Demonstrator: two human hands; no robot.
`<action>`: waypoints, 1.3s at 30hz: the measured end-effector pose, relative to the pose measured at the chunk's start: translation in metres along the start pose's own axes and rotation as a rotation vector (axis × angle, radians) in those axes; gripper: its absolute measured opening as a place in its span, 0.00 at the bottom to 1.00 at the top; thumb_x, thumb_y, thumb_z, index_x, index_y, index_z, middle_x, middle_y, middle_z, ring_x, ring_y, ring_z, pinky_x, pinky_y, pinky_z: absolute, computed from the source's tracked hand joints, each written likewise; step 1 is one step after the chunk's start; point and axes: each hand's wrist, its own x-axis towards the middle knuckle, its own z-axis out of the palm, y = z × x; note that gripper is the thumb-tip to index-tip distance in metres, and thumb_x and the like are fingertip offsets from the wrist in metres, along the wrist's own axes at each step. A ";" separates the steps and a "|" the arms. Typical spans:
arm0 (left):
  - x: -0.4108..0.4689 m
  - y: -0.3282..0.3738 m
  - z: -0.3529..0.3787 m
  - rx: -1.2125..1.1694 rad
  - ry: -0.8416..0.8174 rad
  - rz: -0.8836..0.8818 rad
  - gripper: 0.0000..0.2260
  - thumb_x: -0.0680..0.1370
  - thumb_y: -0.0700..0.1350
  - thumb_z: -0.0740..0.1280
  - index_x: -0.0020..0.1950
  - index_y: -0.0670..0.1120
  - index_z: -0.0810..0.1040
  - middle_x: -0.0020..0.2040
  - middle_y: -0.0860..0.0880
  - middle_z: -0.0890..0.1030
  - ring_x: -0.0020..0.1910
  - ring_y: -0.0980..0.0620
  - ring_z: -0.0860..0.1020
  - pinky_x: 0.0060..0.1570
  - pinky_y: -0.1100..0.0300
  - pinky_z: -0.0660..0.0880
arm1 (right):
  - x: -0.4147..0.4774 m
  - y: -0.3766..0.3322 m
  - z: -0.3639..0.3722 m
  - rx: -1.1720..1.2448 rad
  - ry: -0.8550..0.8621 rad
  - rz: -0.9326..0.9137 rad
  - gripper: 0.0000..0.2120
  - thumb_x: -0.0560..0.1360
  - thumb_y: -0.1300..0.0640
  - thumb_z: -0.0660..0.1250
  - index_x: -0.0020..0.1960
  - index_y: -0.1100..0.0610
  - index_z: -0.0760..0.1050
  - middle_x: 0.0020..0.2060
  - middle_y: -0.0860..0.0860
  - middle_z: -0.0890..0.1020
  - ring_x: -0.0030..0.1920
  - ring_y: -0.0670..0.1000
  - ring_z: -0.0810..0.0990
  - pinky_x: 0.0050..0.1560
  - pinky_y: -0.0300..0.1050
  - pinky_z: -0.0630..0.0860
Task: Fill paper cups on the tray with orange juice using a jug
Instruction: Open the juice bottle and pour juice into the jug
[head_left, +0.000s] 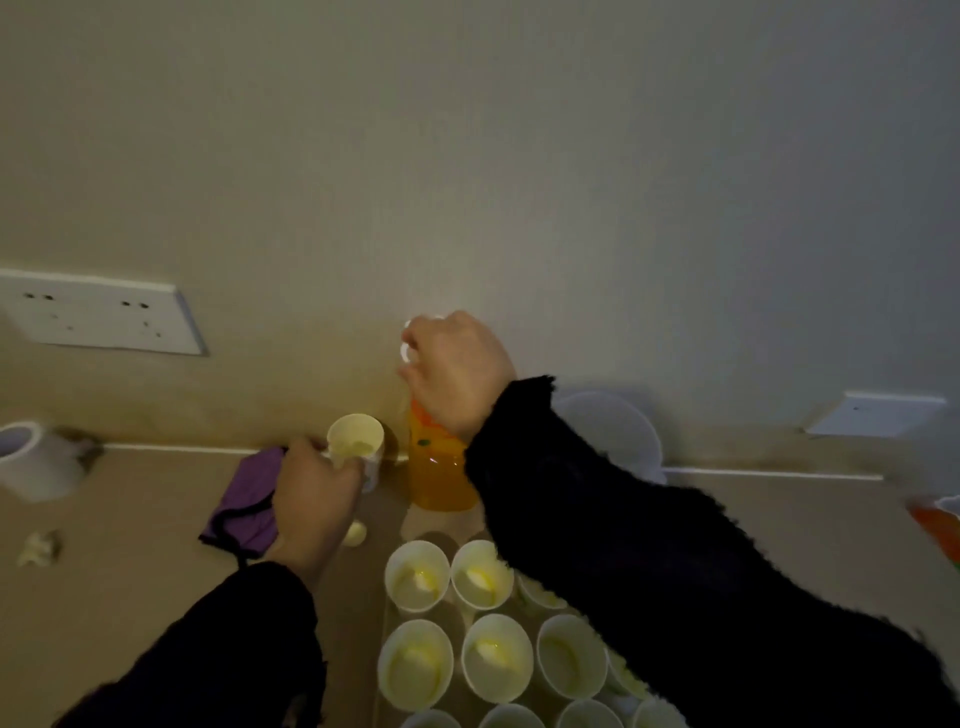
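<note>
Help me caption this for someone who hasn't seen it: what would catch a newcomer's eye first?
The bright orange juice bottle stands by the wall in the middle, the right hand gripping its top. Just to its left the left hand holds a paper cup, and a cluster of cups with a little yellow juice fills the bottom centre.

Tan counter (130, 571) with purple cloth (244, 499), orange juice bottle (439, 467), white roll (31, 460), crumpled scrap (37, 546).
</note>
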 end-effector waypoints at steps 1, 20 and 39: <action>-0.002 0.010 -0.003 -0.030 -0.015 0.004 0.16 0.72 0.44 0.68 0.55 0.40 0.69 0.47 0.43 0.76 0.46 0.43 0.74 0.42 0.54 0.67 | 0.002 -0.005 0.004 -0.156 -0.026 -0.060 0.10 0.76 0.55 0.61 0.56 0.57 0.74 0.52 0.55 0.80 0.55 0.57 0.76 0.53 0.49 0.72; -0.012 0.057 0.041 -0.243 -0.469 0.021 0.27 0.74 0.44 0.72 0.68 0.42 0.63 0.56 0.48 0.74 0.58 0.46 0.75 0.52 0.54 0.73 | 0.039 0.018 -0.033 1.305 -0.194 0.879 0.15 0.81 0.61 0.54 0.36 0.58 0.68 0.17 0.47 0.65 0.15 0.44 0.60 0.27 0.39 0.57; -0.023 0.078 0.014 -0.351 -0.355 0.233 0.47 0.61 0.50 0.81 0.74 0.48 0.60 0.67 0.49 0.70 0.62 0.51 0.72 0.57 0.53 0.73 | 0.034 0.001 -0.124 1.381 0.130 0.704 0.15 0.81 0.60 0.55 0.36 0.58 0.69 0.16 0.45 0.64 0.18 0.43 0.59 0.22 0.36 0.57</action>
